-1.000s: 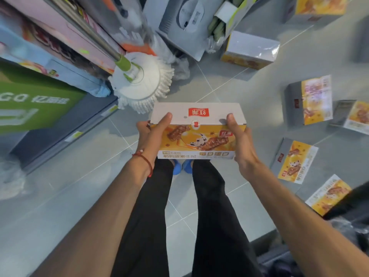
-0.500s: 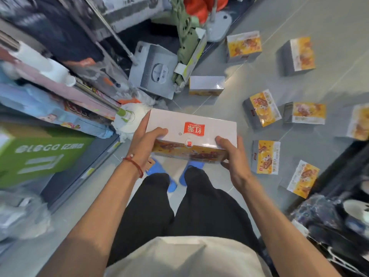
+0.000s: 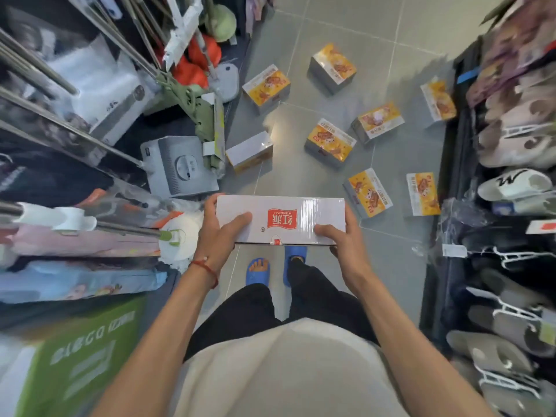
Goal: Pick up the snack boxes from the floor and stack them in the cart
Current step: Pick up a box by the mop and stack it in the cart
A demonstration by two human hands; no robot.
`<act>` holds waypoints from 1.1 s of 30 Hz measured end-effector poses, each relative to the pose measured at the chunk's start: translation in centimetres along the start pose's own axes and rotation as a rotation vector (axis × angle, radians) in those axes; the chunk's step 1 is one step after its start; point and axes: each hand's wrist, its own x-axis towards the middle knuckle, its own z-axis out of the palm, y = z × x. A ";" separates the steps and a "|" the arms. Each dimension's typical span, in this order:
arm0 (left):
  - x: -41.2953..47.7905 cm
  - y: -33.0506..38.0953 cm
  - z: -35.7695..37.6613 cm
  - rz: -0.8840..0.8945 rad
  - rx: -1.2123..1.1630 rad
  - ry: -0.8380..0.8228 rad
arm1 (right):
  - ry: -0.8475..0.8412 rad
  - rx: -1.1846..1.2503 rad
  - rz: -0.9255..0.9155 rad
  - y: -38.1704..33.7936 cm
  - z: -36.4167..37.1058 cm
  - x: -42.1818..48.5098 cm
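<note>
Held snack box: a long white snack box (image 3: 282, 210) with a red logo panel on its upper face is up off the floor. It is held level in front of the person's waist, long side running left to right between the two hands.
Left hand: the left hand (image 3: 218, 236) grips the box's left end. The thumb lies flat over the top face and the fingertips curl over the far left corner.
Right hand: the right hand (image 3: 341, 236) grips the right end. The thumb lies on the top face near the front edge and the fingers are wrapped up the end wall.
Wrist: a red cord bracelet (image 3: 207, 267) sits on the left wrist.
Under the box: two feet in blue slippers (image 3: 257, 270) stand on the grey tiled floor (image 3: 391, 251), just below the box's near edge.
Loose snack boxes: eight loose snack boxes (image 3: 329, 142), mostly yellow and grey, lie scattered on the tiles beyond the held one, well apart from both hands. The two nearest lie past the right end of the held box, to the right.
Odd one: the white-topped box (image 3: 249, 147) lies just beside a grey appliance carton (image 3: 180, 167).
Left of the aisle: a white mop head (image 3: 180, 236) sits close to the left hand. Metal handles lean above it and a green carton (image 3: 78, 356) stands lower down.
Right of the aisle: a rack of slippers (image 3: 511, 188) lines the shelving.
</note>
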 end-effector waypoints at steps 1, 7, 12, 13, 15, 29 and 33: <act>-0.1 0.0 0.0 0.018 0.033 -0.034 | 0.044 0.037 0.000 0.7 0.0 -0.9; -1.1 0.6 0.8 0.117 0.207 -0.225 | 0.269 0.248 0.028 4.9 0.5 -6.8; -3.5 0.4 3.4 0.251 0.419 -0.376 | 0.484 0.408 0.061 8.3 0.4 -11.7; -4.1 0.2 4.1 0.266 0.455 -0.405 | 0.521 0.451 0.074 9.0 0.1 -12.5; -5.6 -0.3 5.4 0.278 0.506 -0.460 | 0.586 0.540 0.092 10.4 -0.4 -14.2; -21.7 -9.0 14.0 0.348 0.699 -0.822 | 0.972 0.832 -0.004 21.5 -4.6 -32.6; -26.2 -12.3 16.0 0.338 0.737 -0.930 | 1.077 0.897 -0.009 24.8 -5.1 -37.6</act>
